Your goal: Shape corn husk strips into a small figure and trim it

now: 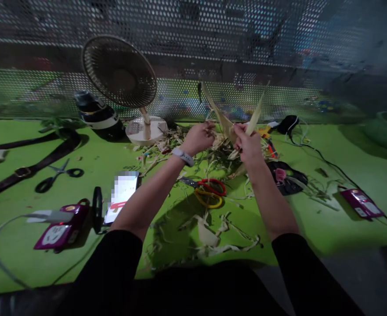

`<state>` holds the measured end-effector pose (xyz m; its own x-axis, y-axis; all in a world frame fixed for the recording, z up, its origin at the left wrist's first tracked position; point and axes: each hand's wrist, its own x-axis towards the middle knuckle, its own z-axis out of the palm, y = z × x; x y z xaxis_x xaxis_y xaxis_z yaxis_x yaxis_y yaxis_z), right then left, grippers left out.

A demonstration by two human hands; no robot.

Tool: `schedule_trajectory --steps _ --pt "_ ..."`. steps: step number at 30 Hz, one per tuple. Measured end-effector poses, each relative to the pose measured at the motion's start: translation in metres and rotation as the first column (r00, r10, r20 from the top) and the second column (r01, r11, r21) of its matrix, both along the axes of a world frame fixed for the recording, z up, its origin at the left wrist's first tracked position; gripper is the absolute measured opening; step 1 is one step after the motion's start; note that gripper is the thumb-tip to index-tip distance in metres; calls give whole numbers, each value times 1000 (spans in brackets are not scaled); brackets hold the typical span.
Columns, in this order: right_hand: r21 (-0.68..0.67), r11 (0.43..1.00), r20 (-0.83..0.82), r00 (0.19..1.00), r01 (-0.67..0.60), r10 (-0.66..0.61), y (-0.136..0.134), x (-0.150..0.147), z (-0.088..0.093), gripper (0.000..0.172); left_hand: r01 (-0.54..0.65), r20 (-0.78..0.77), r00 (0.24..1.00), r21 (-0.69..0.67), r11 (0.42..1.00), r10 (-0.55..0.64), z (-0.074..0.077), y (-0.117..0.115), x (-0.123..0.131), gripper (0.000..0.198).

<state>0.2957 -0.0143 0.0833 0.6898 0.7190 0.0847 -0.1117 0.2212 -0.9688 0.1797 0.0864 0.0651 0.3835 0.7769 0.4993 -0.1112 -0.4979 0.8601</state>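
Note:
My right hand (pixel 250 142) is closed, thumb and fingers pinching pale dried leaves that look like corn husk (pixel 224 120). Two long pointed pieces of it stick up above the hand. My left hand (pixel 200 138), with a white band at its wrist, is beside it over a heap of shredded plant strips (pixel 224 156). Its fingers are curled together, and whatever they pinch is hidden. Scissors with one red and one yellow handle (pixel 209 192) lie below the heap. Closer to me are loose husk scraps (pixel 208 235).
On the left are a fan (pixel 119 72), a dark bottle (pixel 103 120), black scissors (pixel 59 175), a belt (pixel 31 169), a lit phone (pixel 122 195) and a purple device with a cable (pixel 58 230). Another purple device (pixel 361 202) lies right. Perforated metal (pixel 186 66) stands behind the green table (pixel 315 232).

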Motion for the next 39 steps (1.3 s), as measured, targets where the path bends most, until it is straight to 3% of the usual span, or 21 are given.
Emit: schedule_trajectory --steps 5,8,14,16,19,22,25,28,30,32,36,39 --pt "-56 989 -61 989 -138 135 0 -31 -13 24 28 -44 999 -51 998 -30 -13 -27 -30 36" --pt "-73 965 -29 967 -254 252 -6 -49 -22 26 -11 25 1000 -60 998 13 -14 -39 -50 32" --pt "-303 829 226 810 -469 541 -21 -59 -29 28 58 43 998 -109 992 -53 -5 -46 -93 33" --pt "-281 832 233 807 -479 543 -26 -65 -29 28 117 81 992 -219 969 -101 -8 -49 -104 34" --pt "-240 839 207 819 -488 536 -32 -77 -31 28 234 106 972 -474 849 -209 -19 -55 -122 36" --pt "-317 773 177 767 -549 617 -36 -87 -39 28 255 102 964 -615 746 -245 -32 -64 -140 34" --pt "-359 729 116 747 -583 654 -36 -94 -52 29 203 116 979 -619 758 -167 -42 -73 -157 49" --pt "-374 741 94 772 -558 629 -36 -101 -62 31 184 135 982 -579 794 -129 -52 -80 -166 68" --pt "-403 744 106 781 -532 616 -36 -107 -66 32 157 129 986 -565 810 -102 -60 -82 -167 70" --pt "-427 747 139 780 -509 611 -38 -112 -69 33 121 117 991 -557 822 -67 -68 -84 -166 63" --pt "-451 734 180 754 -507 632 -41 -114 -75 32 145 79 989 -540 829 -122 -75 -83 -164 23" --pt "-481 696 149 733 -533 664 -40 -111 -77 33 221 86 973 -592 775 -212 -73 -83 -165 24"
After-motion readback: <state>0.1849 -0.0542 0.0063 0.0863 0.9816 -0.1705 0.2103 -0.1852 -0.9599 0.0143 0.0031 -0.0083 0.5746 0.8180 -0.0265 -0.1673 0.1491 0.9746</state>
